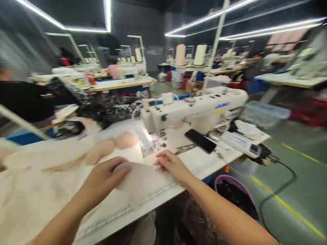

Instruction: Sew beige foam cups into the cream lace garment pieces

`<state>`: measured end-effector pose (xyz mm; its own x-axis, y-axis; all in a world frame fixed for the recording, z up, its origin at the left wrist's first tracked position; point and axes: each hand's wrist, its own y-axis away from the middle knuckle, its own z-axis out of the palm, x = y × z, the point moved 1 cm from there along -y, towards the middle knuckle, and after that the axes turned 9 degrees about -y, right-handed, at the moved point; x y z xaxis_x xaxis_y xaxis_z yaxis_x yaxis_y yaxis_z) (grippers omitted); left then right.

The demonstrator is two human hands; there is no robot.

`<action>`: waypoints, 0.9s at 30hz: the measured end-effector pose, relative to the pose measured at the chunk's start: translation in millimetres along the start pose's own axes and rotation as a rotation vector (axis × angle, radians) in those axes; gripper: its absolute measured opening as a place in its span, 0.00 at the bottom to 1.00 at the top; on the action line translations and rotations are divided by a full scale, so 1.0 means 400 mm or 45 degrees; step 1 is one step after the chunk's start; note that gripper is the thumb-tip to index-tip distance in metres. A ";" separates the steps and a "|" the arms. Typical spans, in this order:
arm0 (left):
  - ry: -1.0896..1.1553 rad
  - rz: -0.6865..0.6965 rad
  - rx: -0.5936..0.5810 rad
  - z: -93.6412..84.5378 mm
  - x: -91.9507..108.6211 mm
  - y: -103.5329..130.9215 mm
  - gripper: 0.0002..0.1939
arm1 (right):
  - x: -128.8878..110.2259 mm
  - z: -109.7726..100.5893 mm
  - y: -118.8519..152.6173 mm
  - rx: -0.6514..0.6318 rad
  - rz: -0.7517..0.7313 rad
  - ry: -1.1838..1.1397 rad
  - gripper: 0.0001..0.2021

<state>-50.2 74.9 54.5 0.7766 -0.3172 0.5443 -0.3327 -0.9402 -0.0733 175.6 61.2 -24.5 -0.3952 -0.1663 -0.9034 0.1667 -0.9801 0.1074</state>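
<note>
The left hand [108, 175] is pinching a pale fabric piece [139, 182] near the sewing table's [122, 217] front edge; whether the right hand [175, 166] is gripping is unclear. Positioning seems underway, probably calling next for alignment at the Juki sewing machine [189, 109].

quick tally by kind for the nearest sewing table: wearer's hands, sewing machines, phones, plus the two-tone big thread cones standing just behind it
Hands: 2, the left hand and the right hand
Sewing machine: 1
Black phone: 1
Big thread cones: 2, one pink cone and one cream cone
Total: 6
</note>
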 end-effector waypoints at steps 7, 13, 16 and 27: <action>-0.009 -0.030 -0.103 0.011 -0.004 0.010 0.15 | 0.033 -0.033 0.014 -0.015 -0.076 -0.058 0.24; -0.120 0.128 -0.178 0.020 0.013 -0.012 0.16 | 0.015 -0.002 0.039 -0.129 -0.220 0.316 0.15; 0.062 0.397 -0.469 0.015 0.044 -0.022 0.34 | -0.028 0.025 0.082 -0.323 -0.378 0.577 0.15; 0.013 0.414 -0.199 -0.020 -0.007 -0.022 0.12 | -0.126 0.046 0.064 -0.278 -1.307 1.129 0.14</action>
<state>-53.7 85.2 60.1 0.6115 -0.5950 0.5215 -0.6402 -0.7595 -0.1158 183.1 42.4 31.3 0.2638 0.8214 -0.5058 0.3227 -0.5693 -0.7562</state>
